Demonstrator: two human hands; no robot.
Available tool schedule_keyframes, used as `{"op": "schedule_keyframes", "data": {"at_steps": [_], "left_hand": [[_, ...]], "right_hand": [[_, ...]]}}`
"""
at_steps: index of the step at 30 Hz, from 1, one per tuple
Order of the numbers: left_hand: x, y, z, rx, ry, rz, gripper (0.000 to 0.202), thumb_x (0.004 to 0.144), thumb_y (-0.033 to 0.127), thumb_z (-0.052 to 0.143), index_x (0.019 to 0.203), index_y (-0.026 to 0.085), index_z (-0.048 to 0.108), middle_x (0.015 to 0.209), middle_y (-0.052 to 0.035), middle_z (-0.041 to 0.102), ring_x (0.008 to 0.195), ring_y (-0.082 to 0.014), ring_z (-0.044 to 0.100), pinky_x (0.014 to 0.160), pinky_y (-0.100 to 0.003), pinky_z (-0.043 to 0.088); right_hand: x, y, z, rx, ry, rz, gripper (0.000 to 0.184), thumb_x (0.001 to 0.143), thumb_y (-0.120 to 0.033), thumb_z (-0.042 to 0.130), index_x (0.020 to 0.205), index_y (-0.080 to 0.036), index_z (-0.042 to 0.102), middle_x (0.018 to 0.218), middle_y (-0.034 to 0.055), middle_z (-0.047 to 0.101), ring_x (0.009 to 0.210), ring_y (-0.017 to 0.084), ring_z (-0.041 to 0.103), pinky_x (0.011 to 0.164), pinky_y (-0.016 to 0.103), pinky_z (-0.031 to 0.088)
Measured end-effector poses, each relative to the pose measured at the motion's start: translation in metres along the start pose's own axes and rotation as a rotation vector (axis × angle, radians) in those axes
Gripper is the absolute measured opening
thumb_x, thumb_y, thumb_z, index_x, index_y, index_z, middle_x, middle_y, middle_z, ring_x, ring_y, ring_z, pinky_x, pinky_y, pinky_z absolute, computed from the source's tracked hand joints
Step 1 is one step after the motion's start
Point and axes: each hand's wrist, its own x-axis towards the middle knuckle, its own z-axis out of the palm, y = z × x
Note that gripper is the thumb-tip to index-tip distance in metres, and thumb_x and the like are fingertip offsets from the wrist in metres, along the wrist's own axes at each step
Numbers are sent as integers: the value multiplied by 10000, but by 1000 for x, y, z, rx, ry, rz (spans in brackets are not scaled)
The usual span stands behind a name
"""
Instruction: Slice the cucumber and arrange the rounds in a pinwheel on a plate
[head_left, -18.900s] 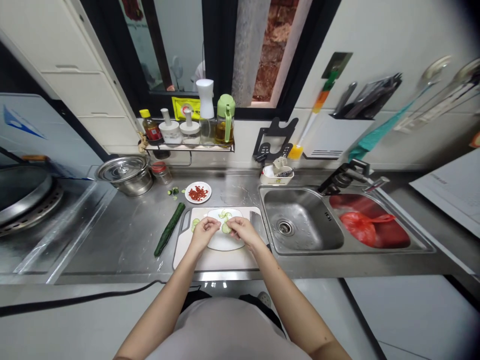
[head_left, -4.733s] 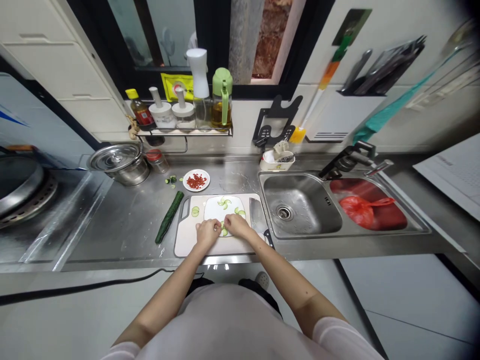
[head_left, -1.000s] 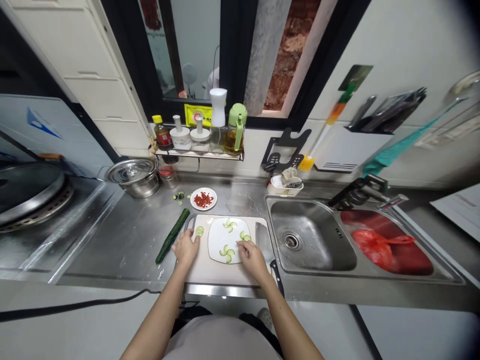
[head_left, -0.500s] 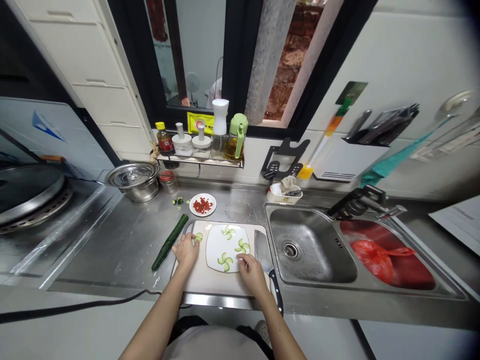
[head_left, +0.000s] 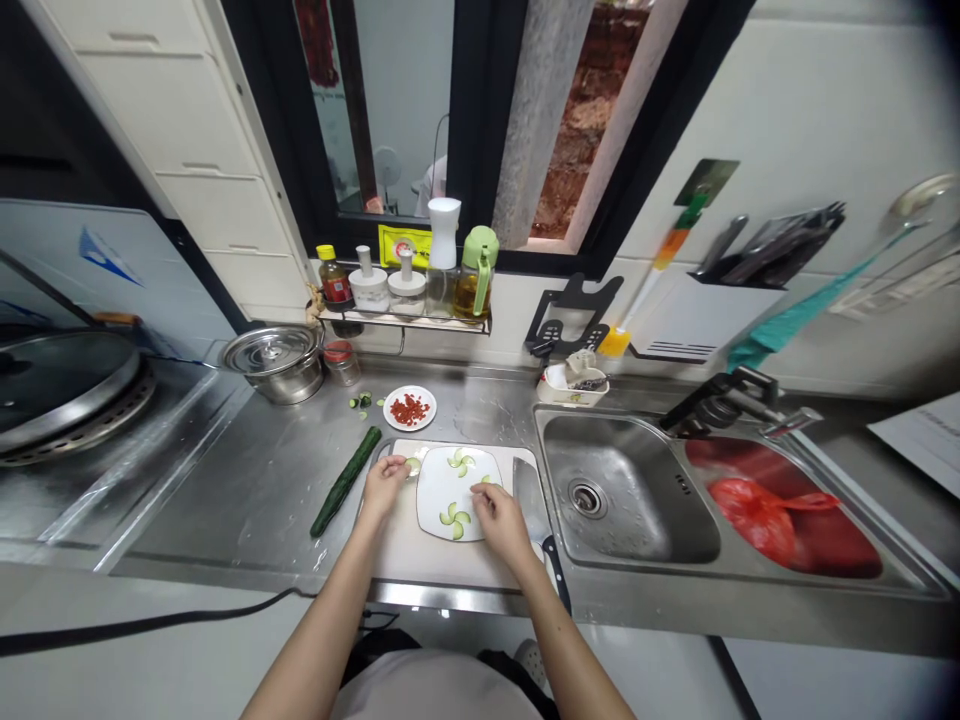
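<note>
A white plate [head_left: 437, 471] rests on the pale cutting board [head_left: 420, 565], bearing pinwheels of cucumber slices [head_left: 454, 520]; one of them is partly covered by my right hand. At the plate's left side, my left hand [head_left: 384, 484] has its fingers pinched on a thin cucumber slice [head_left: 412, 466]. My right hand [head_left: 496, 513] hovers over the plate's right edge, fingertips together; whatever is in them is too small to make out. A whole cucumber [head_left: 346, 482] lies on the counter left of the board. The cleaver [head_left: 528, 497] lies along the board's right side.
Behind the board stand a small dish of red bits [head_left: 409, 407] and cucumber scraps [head_left: 362, 400]. A lidded steel pot [head_left: 277, 365] is at the back left. The double sink [head_left: 630, 490] lies to the right, a red plastic bag [head_left: 761, 515] in its far basin.
My left hand has drawn up and holds the slice near the plate's edge. My right hand has moved up over the right-hand pinwheel. The view has shifted slightly.
</note>
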Motion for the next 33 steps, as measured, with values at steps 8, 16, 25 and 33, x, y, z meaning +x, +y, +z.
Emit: {"op": "schedule_keyframes", "data": {"at_steps": [8, 16, 25, 33], "left_hand": [[-29, 52, 17, -60, -269, 43, 380, 556, 382, 792, 830, 143, 680, 798, -46, 687, 725, -134, 609, 727, -256, 461], [-45, 73, 23, 23, -424, 143, 377, 652, 373, 758, 941, 148, 673, 713, -8, 650, 693, -123, 597, 714, -244, 455], [-52, 75, 25, 188, -398, 267, 227, 724, 369, 681, 792, 154, 704, 758, -39, 686, 705, -148, 580, 713, -265, 454], [-61, 84, 21, 557, -332, 533, 172, 817, 327, 598, 826, 199, 713, 830, -34, 710, 758, -167, 583, 840, -308, 398]], "right_hand": [[41, -51, -8, 186, -34, -51, 232, 823, -335, 532, 939, -191, 672, 845, 33, 674, 688, 150, 554, 684, 271, 437], [47, -72, -14, 324, -109, -77, 163, 791, -332, 559, 740, -190, 621, 731, 5, 644, 687, 139, 530, 679, 253, 421], [42, -72, -17, 382, -57, -62, 176, 791, -337, 564, 733, -184, 630, 725, 8, 639, 689, 135, 531, 679, 248, 414], [44, -73, -17, 470, -114, 45, 135, 709, -296, 555, 660, -183, 610, 668, -10, 612, 638, 119, 512, 632, 231, 413]]}}
